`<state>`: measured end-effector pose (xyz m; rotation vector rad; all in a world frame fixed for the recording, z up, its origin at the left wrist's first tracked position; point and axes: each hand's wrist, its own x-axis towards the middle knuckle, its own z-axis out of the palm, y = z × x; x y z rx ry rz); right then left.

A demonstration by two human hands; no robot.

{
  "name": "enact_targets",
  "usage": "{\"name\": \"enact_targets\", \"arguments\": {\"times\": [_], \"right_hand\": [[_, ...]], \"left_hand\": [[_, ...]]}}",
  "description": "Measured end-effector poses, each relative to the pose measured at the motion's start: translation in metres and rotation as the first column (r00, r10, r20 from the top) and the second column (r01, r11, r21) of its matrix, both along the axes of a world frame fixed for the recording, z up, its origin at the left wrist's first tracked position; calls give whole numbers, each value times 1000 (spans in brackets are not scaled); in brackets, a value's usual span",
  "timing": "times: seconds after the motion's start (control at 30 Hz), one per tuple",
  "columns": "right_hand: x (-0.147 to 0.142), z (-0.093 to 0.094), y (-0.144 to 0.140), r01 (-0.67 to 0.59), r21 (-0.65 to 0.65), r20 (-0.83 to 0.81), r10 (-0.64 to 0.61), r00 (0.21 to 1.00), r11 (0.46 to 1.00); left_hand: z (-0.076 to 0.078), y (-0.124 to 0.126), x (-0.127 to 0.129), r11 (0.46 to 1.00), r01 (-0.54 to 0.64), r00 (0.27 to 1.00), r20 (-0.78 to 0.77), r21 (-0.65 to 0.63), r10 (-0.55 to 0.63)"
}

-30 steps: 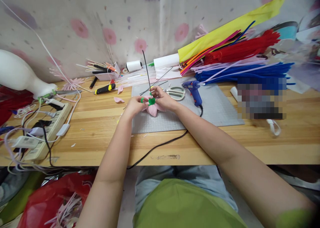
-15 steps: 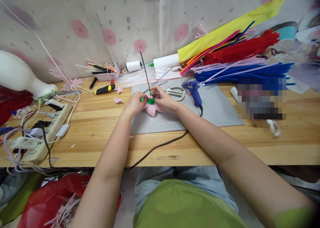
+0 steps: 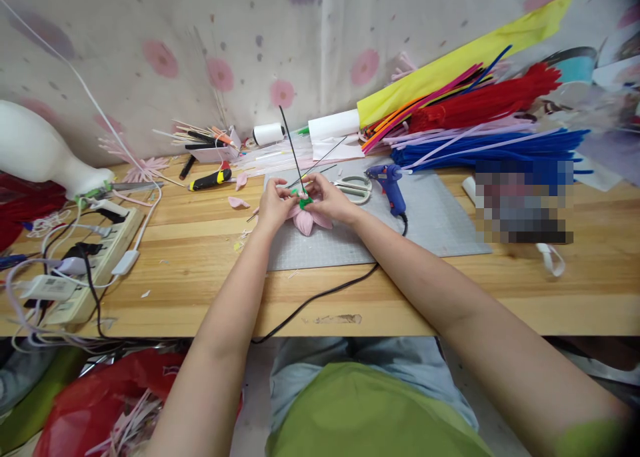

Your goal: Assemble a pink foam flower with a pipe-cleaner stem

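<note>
Left hand [image 3: 273, 203]: fingers closed on pink flower [image 3: 306, 218] and its green wrap [image 3: 303, 199], over grey mat [image 3: 435, 223]. Right hand [image 3: 331, 200]: pinching the same flower from the other side. 1 black wire [image 3: 291, 147] rises from it. Scissors [image 3: 353, 187], glue gun [image 3: 390, 183] just beyond. Desk [image 3: 200, 243] beneath.

I've got a pink flower [image 3: 305, 218] with a green wrap [image 3: 303, 201] at its base, petals pointing down at the grey mat [image 3: 430, 223], thin dark stem wire [image 3: 293, 151] sticking up.
</note>
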<state>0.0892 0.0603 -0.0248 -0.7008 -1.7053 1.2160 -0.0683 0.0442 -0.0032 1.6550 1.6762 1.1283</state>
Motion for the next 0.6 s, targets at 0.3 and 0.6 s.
{"name": "enact_targets", "arguments": {"times": [0.3, 0.6], "right_hand": [[3, 1, 0, 124, 68, 81, -129, 988, 990], [9, 8, 2, -49, -107, -56, 43, 998, 993]], "left_hand": [[-1, -1, 3, 999, 38, 999, -13, -6, -38], [10, -10, 6, 997, 71, 980, -189, 14, -67]]}}
